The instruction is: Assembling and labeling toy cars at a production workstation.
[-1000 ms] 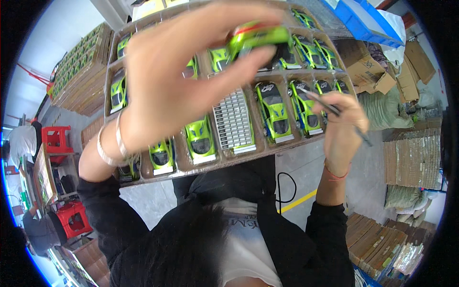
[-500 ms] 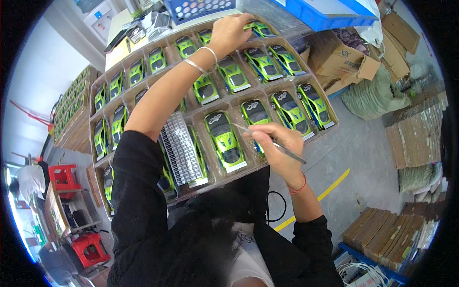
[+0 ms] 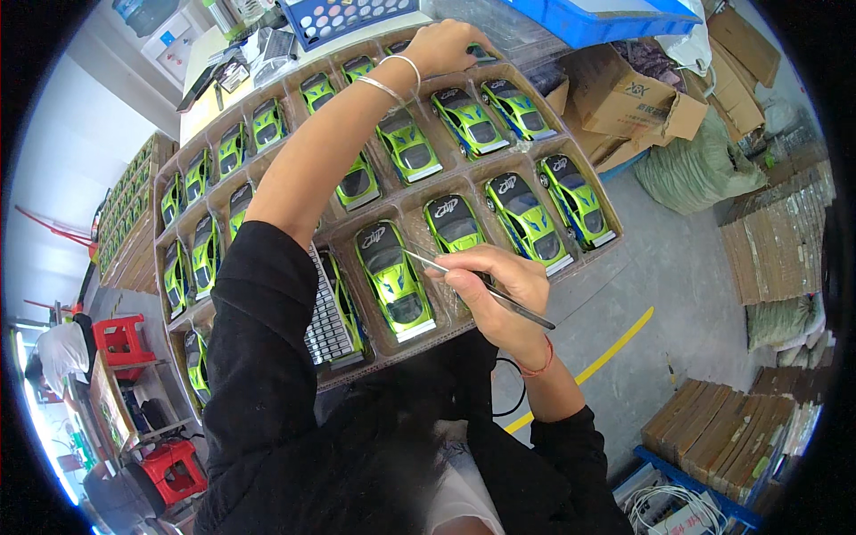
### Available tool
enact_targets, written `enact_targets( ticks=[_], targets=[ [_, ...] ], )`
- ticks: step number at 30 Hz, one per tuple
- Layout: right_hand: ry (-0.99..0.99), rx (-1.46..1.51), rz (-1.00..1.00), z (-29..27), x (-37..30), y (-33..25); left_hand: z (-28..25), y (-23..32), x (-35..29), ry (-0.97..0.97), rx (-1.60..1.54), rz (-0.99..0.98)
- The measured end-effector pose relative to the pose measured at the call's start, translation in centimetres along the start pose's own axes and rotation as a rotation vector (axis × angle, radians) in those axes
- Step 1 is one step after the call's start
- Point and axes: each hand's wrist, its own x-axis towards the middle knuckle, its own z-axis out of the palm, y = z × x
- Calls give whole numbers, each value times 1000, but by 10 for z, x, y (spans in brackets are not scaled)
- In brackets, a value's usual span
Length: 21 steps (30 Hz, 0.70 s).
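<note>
My right hand [image 3: 499,299] pinches a slim pair of metal tweezers [image 3: 517,309]. Their tip points left, over a green toy car [image 3: 394,283] with a dark windscreen and white front edge, in the tray's near row. My left hand [image 3: 446,46] reaches across to the far right corner of the clear plastic tray [image 3: 419,333]. Its fingers are curled down by a partly hidden toy car [image 3: 482,53]; what they grip, if anything, is hidden. More green cars sit in compartments around. A sheet of black-and-white stickers [image 3: 328,316] lies over the near row, partly behind my left sleeve.
A blue crate [image 3: 348,20] stands behind the tray, and a blue bin [image 3: 615,25] at the far right. Cardboard boxes [image 3: 615,102] and a pale green sack [image 3: 700,169] are to the right. Stacked trays [image 3: 138,214] and red stools [image 3: 122,339] stand left.
The tray of cars has shifted left. My left hand has moved right along its far side to the corner. My right hand, still holding the tweezers, has moved slightly left and down.
</note>
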Motion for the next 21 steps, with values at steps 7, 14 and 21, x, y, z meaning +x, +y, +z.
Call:
enact_targets(
  ticks=[7, 14, 21],
  targets=[
    [139, 24, 42, 0, -7, 1, -26, 35, -16, 322, -85, 129],
    [183, 101, 250, 9, -3, -7, -66, 4, -44, 656, -295, -33],
    [13, 137, 269, 17, 1, -18, -240, 96, -237, 544, -387, -97]
  ],
)
